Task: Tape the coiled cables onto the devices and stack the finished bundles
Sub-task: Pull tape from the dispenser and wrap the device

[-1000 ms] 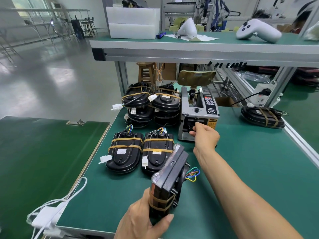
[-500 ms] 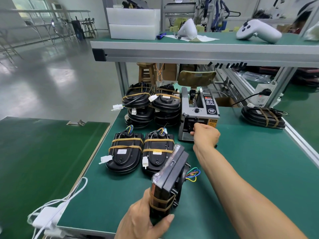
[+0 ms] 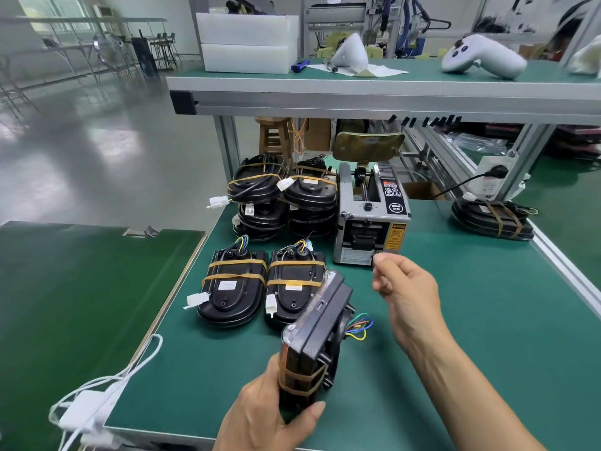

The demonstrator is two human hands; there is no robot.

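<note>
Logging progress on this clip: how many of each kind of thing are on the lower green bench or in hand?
flat taped bundles: 2
piled bundles at the back: 4 visible, two piles
far-right bundle: 1
device held in the left hand: 1
tape dispenser: 1
Total: 9

The right hand (image 3: 405,288) is just in front of the tape machine (image 3: 370,219), with its fingertips pressed together, but whatever it pinches is too small and blurry to make out. The left hand (image 3: 270,418) is cut off by the bottom edge and covers the low end of the device (image 3: 313,336) it holds, and that device hides the near corner of a taped bundle (image 3: 294,281) lying on the table (image 3: 487,320). In the stacks (image 3: 283,200) at the back, the lower bundles are mostly hidden under the top ones.
</note>
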